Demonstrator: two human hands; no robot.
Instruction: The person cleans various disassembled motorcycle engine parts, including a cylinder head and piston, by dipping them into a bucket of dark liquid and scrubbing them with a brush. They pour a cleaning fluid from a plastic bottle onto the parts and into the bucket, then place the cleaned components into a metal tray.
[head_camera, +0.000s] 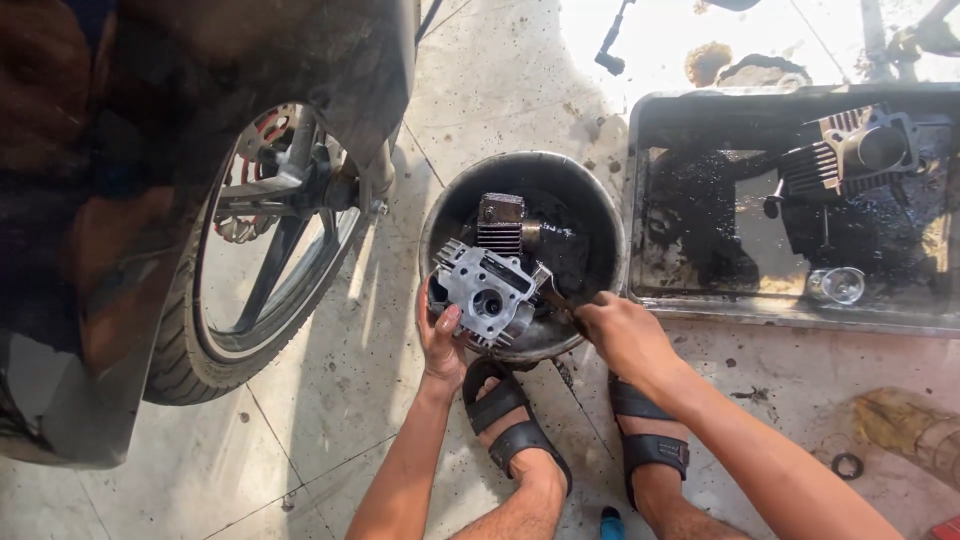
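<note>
A: Far left, a motorcycle wheel (262, 250) stands on the tiled floor (330, 440), dark bodywork above it.

B: And beside it?

A: The left hand (440, 345), fingers (447, 322) curled and pressed against the lower edge of a grey metal cylinder head (487, 293), propping it on the near rim of a round black basin (600, 215). A second finned engine part (500, 224) sits deeper in that basin.

B: The right hand (622, 330)?

A: Fingers closed tight round a thin dark tool (556, 297), its tip touching the cylinder head. Sandalled feet below.

B: Farther right?

A: A greasy rectangular tray (640, 200) holding a finned cylinder block (850, 155) and a small glass (838, 285).
</note>
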